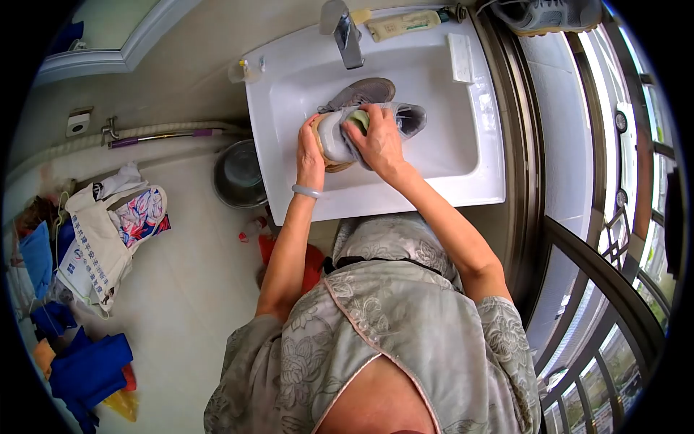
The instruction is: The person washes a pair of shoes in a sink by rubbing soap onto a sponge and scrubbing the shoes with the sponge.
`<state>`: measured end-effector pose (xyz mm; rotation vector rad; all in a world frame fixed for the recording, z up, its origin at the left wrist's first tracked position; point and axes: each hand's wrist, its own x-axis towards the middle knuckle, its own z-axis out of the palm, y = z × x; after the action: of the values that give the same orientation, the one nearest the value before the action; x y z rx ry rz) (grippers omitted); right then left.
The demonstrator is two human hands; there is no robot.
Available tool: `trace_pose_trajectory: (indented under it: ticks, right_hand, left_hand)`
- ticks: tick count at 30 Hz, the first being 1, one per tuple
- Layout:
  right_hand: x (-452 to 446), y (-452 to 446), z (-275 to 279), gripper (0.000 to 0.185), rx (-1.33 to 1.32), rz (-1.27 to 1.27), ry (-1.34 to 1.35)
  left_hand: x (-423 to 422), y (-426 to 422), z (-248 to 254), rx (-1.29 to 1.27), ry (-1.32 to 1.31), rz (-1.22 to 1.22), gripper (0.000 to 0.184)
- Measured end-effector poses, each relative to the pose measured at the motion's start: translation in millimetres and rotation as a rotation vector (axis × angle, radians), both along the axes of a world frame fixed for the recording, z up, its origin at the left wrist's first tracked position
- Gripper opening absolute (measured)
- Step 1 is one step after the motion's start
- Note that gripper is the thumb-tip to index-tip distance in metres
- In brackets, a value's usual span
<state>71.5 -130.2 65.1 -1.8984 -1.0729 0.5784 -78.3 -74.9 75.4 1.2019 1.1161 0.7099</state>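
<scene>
A grey shoe (334,137) with a tan sole is held over the white sink (441,163), its toe to the left and its opening to the right. My left hand (311,158) is closed around the toe and sole edge. Across the upper of the shoe, my right hand (381,145) grips a small pale green object (358,119), pressed on the shoe; the fingers hide too much to tell its kind. Behind it, a second grey-brown shoe (370,91) lies in the basin, partly covered by the first.
A metal faucet (348,43) overhangs the basin. On the rim are a tube (403,25) and a white soap dish (460,58). A metal basin (242,173) stands at left, with cloth bags (101,239) beyond. Windows and another shoe (549,16) are at right.
</scene>
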Motion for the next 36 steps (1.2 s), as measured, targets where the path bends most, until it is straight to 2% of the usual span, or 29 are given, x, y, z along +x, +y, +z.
trace_pose_trajectory:
  ticks: [1,2,3,4,5,6,8,10,13,15,16,18,20,21,22,24,26,30,32,33,35,36]
  right_hand:
    - [-5.4,8.0,13.1,0.046,0.02,0.007,0.304]
    - [-12.9,11.8,26.1,0.048,0.035,0.013,0.616]
    - [-23.5,12.7,32.0,0.048,0.031,0.007,0.622]
    - [-31.8,15.1,36.2,0.047,0.156,-0.01,0.412]
    - [-34.6,15.7,38.2,0.047,0.274,-0.028,0.199]
    - [-28.7,16.5,32.0,0.047,0.272,-0.034,0.2]
    - [-8.0,23.6,6.5,0.044,0.158,-0.062,-0.19]
    - [13.2,30.1,-10.3,0.042,-0.033,-0.039,-0.349]
    - [20.9,33.2,-5.4,0.04,-0.048,-0.016,-0.366]
    - [12.2,23.0,3.9,0.04,-0.069,0.033,-0.085]
    - [-5.0,14.6,10.0,0.042,-0.034,0.022,0.09]
    - [-37.9,0.7,7.6,0.045,0.08,-0.029,0.226]
    - [-33.6,12.2,14.0,0.045,0.088,-0.051,0.139]
    - [-29.4,17.8,16.6,0.045,0.091,-0.073,0.055]
    - [-22.4,26.5,14.8,0.045,0.088,-0.075,0.061]
    - [-1.5,50.7,10.0,0.045,-0.025,-0.184,-0.055]
    - [-6.7,44.8,7.5,0.044,-0.025,-0.187,-0.058]
    - [-38.0,-4.4,19.1,0.041,-0.017,-0.017,0.22]
    - [-52.5,-9.7,26.0,0.04,-0.005,-0.04,0.235]
    - [-47.8,-1.4,24.2,0.04,-0.002,-0.04,0.233]
    - [-32.8,24.3,15.8,0.038,0.027,-0.065,-0.002]
    - [-25.1,34.4,11.4,0.038,0.03,-0.067,0.005]
  left_hand:
    - [-1.7,4.3,-1.5,-0.037,0.032,-0.042,0.068]
    - [-4.4,5.1,-3.7,-0.042,0.037,-0.046,0.068]
    - [-3.7,5.7,2.9,-0.153,-0.012,-0.029,0.07]
    - [-1.6,7.9,6.3,-0.259,-0.063,-0.012,0.073]
    - [1.5,8.6,-0.2,-0.253,-0.107,0.074,0.061]
    - [6.3,5.8,1.8,-0.256,-0.104,0.069,0.061]
    - [14.8,-0.3,17.2,0.132,0.181,0.008,0.056]
    - [15.2,-5.9,25.3,0.215,0.282,-0.03,0.053]
    - [13.2,-5.7,26.7,0.146,0.25,-0.007,0.052]
    - [5.9,4.8,3.8,0.069,0.158,0.023,0.051]
    - [7.5,6.5,6.9,-0.012,0.078,0.056,0.051]
    - [13.3,3.4,21.5,0.01,0.124,0.056,0.051]
    - [20.5,1.5,36.1,0.083,0.199,-0.011,0.053]
    - [14.6,3.2,17.9,0.013,0.134,0.057,0.053]
    - [15.2,-3.4,23.4,0.01,0.141,0.055,0.053]
    - [22.0,-13.4,33.2,0.101,0.289,-0.025,0.051]
    - [15.8,-11.0,19.2,0.14,0.259,-0.016,0.05]
    - [15.7,2.0,17.0,0.141,0.236,0.012,0.049]
    - [16.8,8.1,21.8,0.061,0.191,0.046,0.049]
    - [11.5,10.9,5.3,0.048,0.13,0.061,0.05]
    - [10.2,7.5,2.9,0.029,0.134,0.087,0.05]
    - [10.2,6.3,2.8,0.01,0.136,0.109,0.05]
